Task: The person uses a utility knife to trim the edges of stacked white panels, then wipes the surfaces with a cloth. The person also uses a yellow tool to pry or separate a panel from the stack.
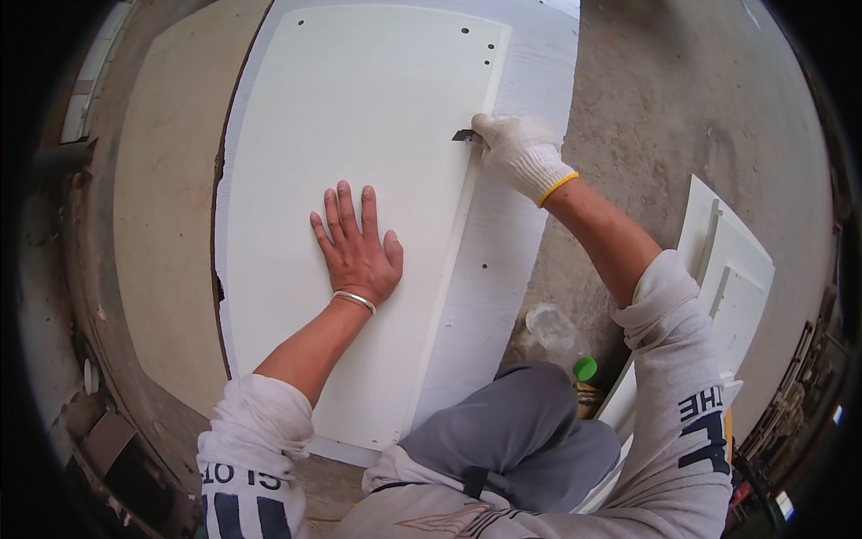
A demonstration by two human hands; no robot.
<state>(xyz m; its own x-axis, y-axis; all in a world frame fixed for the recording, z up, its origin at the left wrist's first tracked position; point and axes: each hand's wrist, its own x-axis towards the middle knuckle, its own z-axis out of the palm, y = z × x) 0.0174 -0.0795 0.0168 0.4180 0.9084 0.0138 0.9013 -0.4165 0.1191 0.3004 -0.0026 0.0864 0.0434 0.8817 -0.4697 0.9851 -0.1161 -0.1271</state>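
Note:
A white panel (pixel 386 99) with several dark holes near its far end lies on a larger pale sheet (pixel 530 90). My bare left hand (pixel 359 251), a silver bangle at its wrist, rests flat on the panel's middle with fingers spread. In a white knitted glove with a yellow cuff, my right hand (pixel 521 157) is closed at the panel's right edge. A small black flat-bladed tool (pixel 463 136) sticks out of its fingers over that edge. The glove hides the rest of the tool.
Left of the panel is a large beige board (pixel 171 180). On the concrete floor (pixel 664 117) at right lie a clear plastic bottle (pixel 551 328) with a green cap (pixel 584 368) and several white panels (pixel 750 269). Dark clutter (pixel 795 395) lines the right rim.

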